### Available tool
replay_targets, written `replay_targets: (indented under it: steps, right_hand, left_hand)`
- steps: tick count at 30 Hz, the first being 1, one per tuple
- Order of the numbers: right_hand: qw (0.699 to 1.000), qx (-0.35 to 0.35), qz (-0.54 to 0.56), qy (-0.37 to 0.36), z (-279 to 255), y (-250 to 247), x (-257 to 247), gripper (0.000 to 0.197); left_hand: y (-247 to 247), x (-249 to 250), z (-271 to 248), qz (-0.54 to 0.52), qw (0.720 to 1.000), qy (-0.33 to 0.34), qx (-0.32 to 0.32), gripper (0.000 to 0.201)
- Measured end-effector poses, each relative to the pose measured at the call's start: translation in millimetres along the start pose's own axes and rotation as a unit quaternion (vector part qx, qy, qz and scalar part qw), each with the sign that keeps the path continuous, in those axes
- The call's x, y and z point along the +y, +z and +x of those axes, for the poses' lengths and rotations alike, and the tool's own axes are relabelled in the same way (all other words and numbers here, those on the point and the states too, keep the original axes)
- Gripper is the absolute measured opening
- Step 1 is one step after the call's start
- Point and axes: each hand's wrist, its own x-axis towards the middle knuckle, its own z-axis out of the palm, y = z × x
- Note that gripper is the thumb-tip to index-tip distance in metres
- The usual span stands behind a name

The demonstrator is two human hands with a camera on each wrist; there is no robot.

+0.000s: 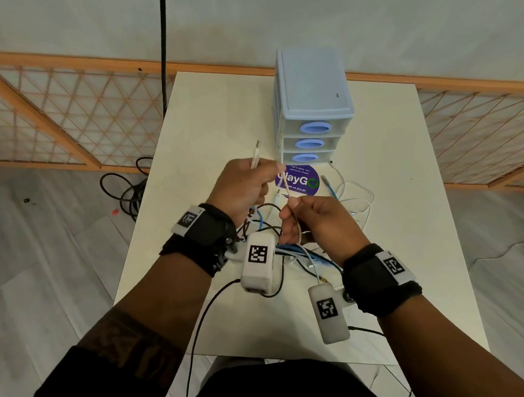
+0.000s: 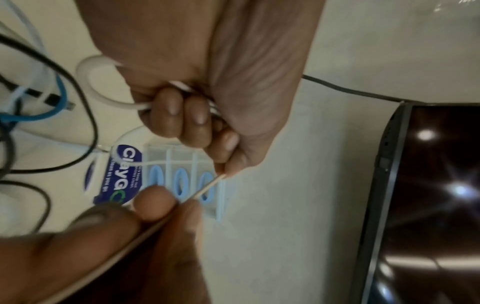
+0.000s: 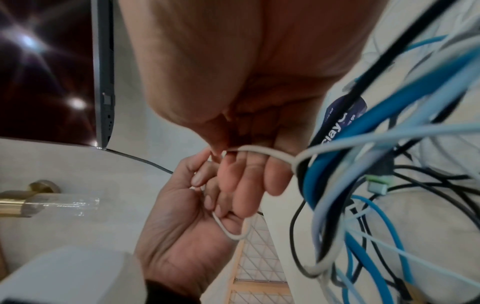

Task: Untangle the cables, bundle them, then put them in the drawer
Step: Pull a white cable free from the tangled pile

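Observation:
My left hand (image 1: 244, 184) is raised over the white table (image 1: 211, 133) and grips a white cable (image 1: 285, 187), whose plug (image 1: 255, 153) sticks up past the knuckles. In the left wrist view that hand (image 2: 207, 82) is a fist around loops of the white cable (image 2: 85, 82). My right hand (image 1: 312, 216) pinches the same cable a short way along, and the stretch between the hands is taut. Below them lies a tangle of black, blue and white cables (image 1: 293, 252). A pale blue three-drawer unit (image 1: 312, 100) stands behind, all drawers closed.
A round purple sticker (image 1: 297, 180) lies in front of the drawers. A blue cable end (image 1: 330, 189) and thin white loops (image 1: 361, 196) lie to the right. Black cords (image 1: 128, 193) coil on the floor left of the table. A wooden lattice screen (image 1: 59, 114) runs behind.

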Motion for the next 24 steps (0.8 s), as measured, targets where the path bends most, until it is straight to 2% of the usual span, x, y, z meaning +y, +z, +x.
replay_targets:
  steps: [9,12,14,16,18,19,22,24]
  right_hand:
    - [0.998,-0.03,-0.046,-0.005,-8.4,2.2,2.4,0.041]
    - [0.998,-0.03,-0.052,-0.019,-7.2,2.2,5.6,0.04]
    - [0.998,-0.019,-0.055,-0.032,-4.3,1.7,7.0,0.039]
    - [0.998,-0.003,-0.043,-0.035,-1.2,1.6,7.2,0.038]
    - [0.999,0.004,-0.031,-0.022,0.7,2.5,4.2,0.036]
    - [0.999,0.001,-0.038,-0.012,0.7,3.4,2.5,0.035]
    - [0.998,-0.022,-0.057,0.018,-3.3,6.7,3.9,0.034]
    - [0.997,-0.043,-0.052,0.037,-6.9,8.7,9.3,0.035]
  left_hand:
    - [-6.8,39.8,8.3,-0.118,0.987,0.083,0.066,0.006]
    - [-15.7,39.0,11.1,-0.132,0.985,0.08,0.074,0.019]
    - [-18.2,30.2,9.0,-0.108,0.992,0.032,0.049,0.035]
    - [-16.4,14.9,0.9,-0.045,0.999,-0.027,-0.011,0.048]
    - [-8.4,-2.0,-12.2,0.026,0.996,-0.039,-0.073,0.047]
    - [-3.5,-7.5,-17.0,0.053,0.995,-0.03,-0.082,0.039]
    - [1.1,-8.7,-11.6,0.063,0.998,0.002,-0.005,0.019]
    - [-4.7,1.6,0.0,0.03,0.998,0.007,0.05,0.025]
